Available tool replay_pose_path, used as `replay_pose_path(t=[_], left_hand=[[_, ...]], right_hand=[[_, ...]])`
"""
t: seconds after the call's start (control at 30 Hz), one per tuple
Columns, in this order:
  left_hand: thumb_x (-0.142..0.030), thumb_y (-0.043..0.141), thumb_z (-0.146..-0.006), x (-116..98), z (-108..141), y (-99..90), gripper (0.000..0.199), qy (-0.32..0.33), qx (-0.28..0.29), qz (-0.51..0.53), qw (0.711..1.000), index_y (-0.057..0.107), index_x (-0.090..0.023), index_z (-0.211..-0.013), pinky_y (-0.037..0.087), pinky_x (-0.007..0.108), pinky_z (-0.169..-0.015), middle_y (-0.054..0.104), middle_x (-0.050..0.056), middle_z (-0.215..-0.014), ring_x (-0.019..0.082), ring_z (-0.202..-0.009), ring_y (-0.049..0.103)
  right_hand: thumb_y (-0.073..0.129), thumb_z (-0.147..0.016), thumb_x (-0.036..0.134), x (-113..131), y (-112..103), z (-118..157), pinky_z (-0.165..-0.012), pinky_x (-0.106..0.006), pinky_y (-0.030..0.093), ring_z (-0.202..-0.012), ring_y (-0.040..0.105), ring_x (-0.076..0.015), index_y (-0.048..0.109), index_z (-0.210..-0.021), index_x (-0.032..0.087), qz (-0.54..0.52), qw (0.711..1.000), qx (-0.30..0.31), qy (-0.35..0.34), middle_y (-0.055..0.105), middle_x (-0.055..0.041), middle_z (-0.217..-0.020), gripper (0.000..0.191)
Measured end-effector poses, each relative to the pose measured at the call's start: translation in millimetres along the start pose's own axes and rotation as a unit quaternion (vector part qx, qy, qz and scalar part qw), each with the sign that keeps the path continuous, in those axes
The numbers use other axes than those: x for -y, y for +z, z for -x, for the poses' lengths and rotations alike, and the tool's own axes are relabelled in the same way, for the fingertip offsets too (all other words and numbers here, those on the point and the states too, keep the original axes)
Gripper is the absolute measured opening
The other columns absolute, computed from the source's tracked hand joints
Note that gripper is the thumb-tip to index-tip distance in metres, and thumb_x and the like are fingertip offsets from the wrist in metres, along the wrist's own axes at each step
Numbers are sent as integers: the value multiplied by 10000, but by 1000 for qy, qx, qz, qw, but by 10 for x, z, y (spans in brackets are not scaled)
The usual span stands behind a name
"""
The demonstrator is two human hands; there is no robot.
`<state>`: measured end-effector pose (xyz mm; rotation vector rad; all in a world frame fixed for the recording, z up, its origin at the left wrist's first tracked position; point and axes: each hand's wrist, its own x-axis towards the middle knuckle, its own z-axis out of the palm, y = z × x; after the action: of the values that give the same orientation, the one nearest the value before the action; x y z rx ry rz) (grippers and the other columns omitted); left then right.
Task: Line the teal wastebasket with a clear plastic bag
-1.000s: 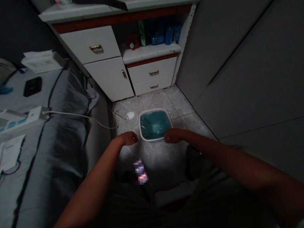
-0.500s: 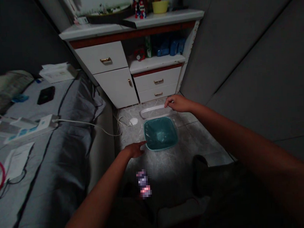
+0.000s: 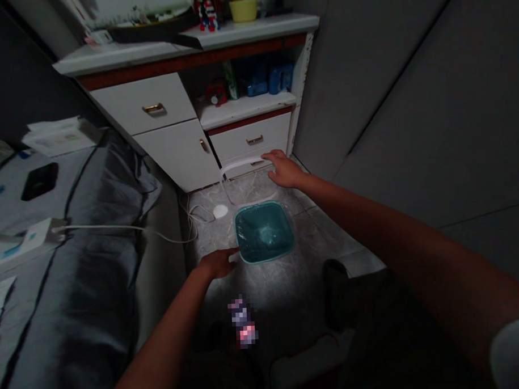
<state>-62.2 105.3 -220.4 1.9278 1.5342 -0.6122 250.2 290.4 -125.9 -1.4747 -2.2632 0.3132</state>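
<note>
A teal waste bin (image 3: pixel 264 257) stands upright on the tiled floor, lined with a clear plastic bag that shows around its rim. Just behind it, a thin white rim frame (image 3: pixel 240 163) is tilted up, its far side raised and its near side low by the bin's back edge. My right hand (image 3: pixel 284 169) pinches the raised far side of this frame near its right end. At the bin's left front, my left hand (image 3: pixel 219 264) reaches with the index finger against the rim; the thumb is apart and the other fingers are partly hidden.
A white cabinet (image 3: pixel 173 155) with gold handles stands ahead, a yellow bowl (image 3: pixel 243 11) on top. To the left is a bed (image 3: pixel 104 268) with a power strip (image 3: pixel 39 236) and phone (image 3: pixel 40 181). A white cable (image 3: pixel 128 226) hangs to the floor. A grey wardrobe is right.
The far side of the white frame has risen from the floor in my right hand. My left hand stays at the bin's left front rim. The view has shifted to the right.
</note>
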Motion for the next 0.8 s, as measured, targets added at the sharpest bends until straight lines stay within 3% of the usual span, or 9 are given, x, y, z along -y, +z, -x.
replay_pose_path(t=[0.1, 0.23, 0.43, 0.57, 0.63, 0.67, 0.73, 0.8], left_hand=[[-444, 507, -1017, 11, -40, -37, 616, -12, -39, 5, 999, 512, -332, -1622, 502, 443, -1116, 639, 113, -1542, 348, -1415, 612], [-400, 462, -1030, 92, -158, -34, 590, -23, -76, 27, 997, 525, -270, -1602, 517, 416, -1090, 729, 131, -1413, 314, -1348, 665], [-350, 498, -1005, 246, -390, 116, 633, -37, -73, 36, 996, 470, -274, -1633, 510, 388, -1099, 648, 149, -1516, 288, -1374, 643], [-331, 453, -1022, 267, -532, 232, 653, -58, -43, 35, 997, 413, -264, -1671, 510, 395, -1099, 584, 189, -1567, 300, -1385, 635], [-317, 432, -1027, 255, -580, 277, 653, -67, -28, 39, 997, 404, -268, -1677, 519, 401, -1085, 568, 196, -1579, 312, -1384, 635], [-304, 431, -1022, 248, -595, 295, 657, -73, -21, 40, 996, 401, -279, -1678, 525, 406, -1077, 556, 193, -1589, 319, -1384, 635], [-270, 444, -1000, 234, -605, 325, 686, -90, -13, 35, 995, 389, -314, -1683, 532, 434, -1070, 526, 180, -1616, 341, -1395, 623], [-236, 470, -968, 227, -597, 349, 730, -105, -12, 26, 994, 377, -338, -1685, 532, 472, -1078, 503, 172, -1632, 363, -1409, 606]], right_hand=[[613, -895, 222, -59, 47, 35, -1164, -459, 498, -1379, 576, -285, 496, -1582, 260, -14, 1000, 0, -6, 418, -120, -1615, 697], [603, -883, 214, -74, 53, 74, -1174, -464, 486, -1409, 550, -291, 502, -1577, 245, -24, 1000, -2, -11, 411, -131, -1618, 702], [580, -886, 198, -26, -17, 208, -1092, -463, 523, -1358, 562, -298, 554, -1501, 219, -26, 998, -53, -3, 379, -151, -1637, 616], [521, -931, 207, -81, 68, 464, -994, -412, 537, -1218, 622, -277, 680, -1257, 213, 3, 994, -94, 49, 585, -138, -1440, 363], [461, -985, 239, -195, 215, 634, -969, -386, 528, -1133, 658, -266, 733, -1137, 206, 41, 994, -30, 100, 695, -130, -1262, 313], [452, -993, 241, -275, 310, 722, -960, -369, 526, -1102, 674, -260, 759, -1087, 200, 57, 990, 32, 123, 729, -128, -1200, 324], [505, -947, 193, -463, 521, 891, -935, -328, 528, -1056, 705, -241, 805, -1042, 187, 62, 968, 193, 151, 772, -120, -1126, 315], [584, -849, 133, -649, 720, 1041, -875, -310, 547, -947, 734, -221, 828, -1108, 188, 19, 923, 346, 164, 794, -100, -1029, 360]])
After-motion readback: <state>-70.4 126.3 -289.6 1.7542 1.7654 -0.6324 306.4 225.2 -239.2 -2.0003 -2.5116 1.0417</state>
